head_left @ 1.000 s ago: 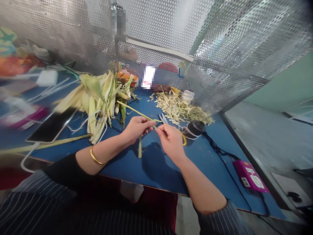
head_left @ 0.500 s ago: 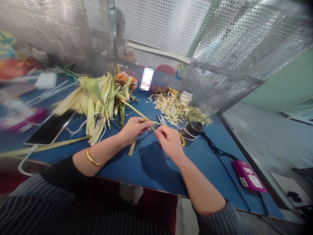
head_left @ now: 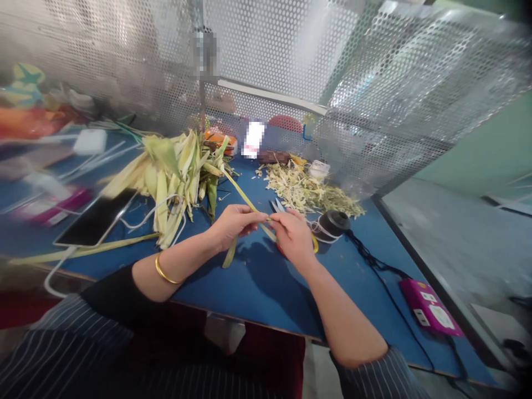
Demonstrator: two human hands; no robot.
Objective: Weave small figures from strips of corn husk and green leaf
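Observation:
My left hand (head_left: 238, 226) is closed, its thumb and fingers pinching narrow pale-green corn husk strips (head_left: 241, 192). One strip runs up and away toward the husk pile; another end hangs below the palm. Fingertips meeting the left thumb, my right hand (head_left: 294, 239) pinches the strips at the same spot, where the fingers hide how they cross. Partly under the right hand lie scissors (head_left: 277, 206), blades pointing away, with yellow and red showing at the handles. A black spool (head_left: 334, 223) wound with white string stands just right of them.
A heap of corn husks (head_left: 166, 177) lies left of centre, and husk scraps (head_left: 295, 183) are spread at the back right. A dark-screened phone (head_left: 97, 217) with a white cable rests at left. At the right edge sits a magenta power strip (head_left: 430, 307). Perforated metal (head_left: 274, 55) walls the back.
My right fingers have moved up to the left thumb tip, and a strip end now slants below them. The hanging strip end has swung left. The view has shifted slightly.

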